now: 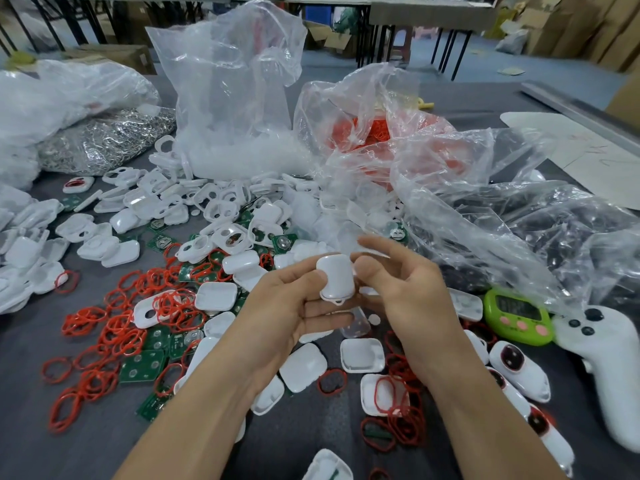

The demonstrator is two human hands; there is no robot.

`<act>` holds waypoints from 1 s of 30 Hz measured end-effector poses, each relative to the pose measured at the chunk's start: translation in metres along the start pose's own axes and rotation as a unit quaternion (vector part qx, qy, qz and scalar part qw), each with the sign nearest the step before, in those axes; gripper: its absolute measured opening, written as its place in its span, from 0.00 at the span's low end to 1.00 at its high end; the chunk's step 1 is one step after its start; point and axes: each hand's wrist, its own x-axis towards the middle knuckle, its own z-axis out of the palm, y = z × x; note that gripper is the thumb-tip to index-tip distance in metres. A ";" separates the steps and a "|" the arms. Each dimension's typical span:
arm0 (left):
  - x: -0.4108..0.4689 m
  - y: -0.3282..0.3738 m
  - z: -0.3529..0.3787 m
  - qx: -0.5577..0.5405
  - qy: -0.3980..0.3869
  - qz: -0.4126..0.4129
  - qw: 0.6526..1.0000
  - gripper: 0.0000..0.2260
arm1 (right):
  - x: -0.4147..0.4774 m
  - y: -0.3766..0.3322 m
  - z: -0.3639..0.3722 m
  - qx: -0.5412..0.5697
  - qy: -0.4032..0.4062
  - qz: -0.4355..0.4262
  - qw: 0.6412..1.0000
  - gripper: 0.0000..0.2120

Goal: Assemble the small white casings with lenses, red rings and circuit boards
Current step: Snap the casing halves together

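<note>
The single wide-angle camera sits on the person's head and looks forward and down over the grey surface (27, 427), close above the left hand (287, 306) and right hand (408, 292) at a small white plastic casing (336, 277), with the room floor (485, 60) far behind.

White casings (335, 276), red rings (104, 336), green boards (142, 366).

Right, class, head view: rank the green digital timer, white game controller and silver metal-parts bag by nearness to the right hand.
1. Green digital timer, just right of the right hand.
2. White game controller, far right.
3. Silver metal-parts bag, far left.
</note>
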 end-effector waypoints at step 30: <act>-0.005 -0.007 0.000 0.237 0.158 0.252 0.925 0.12 | -0.008 0.004 0.010 -0.043 -0.001 -0.013 0.999 0.14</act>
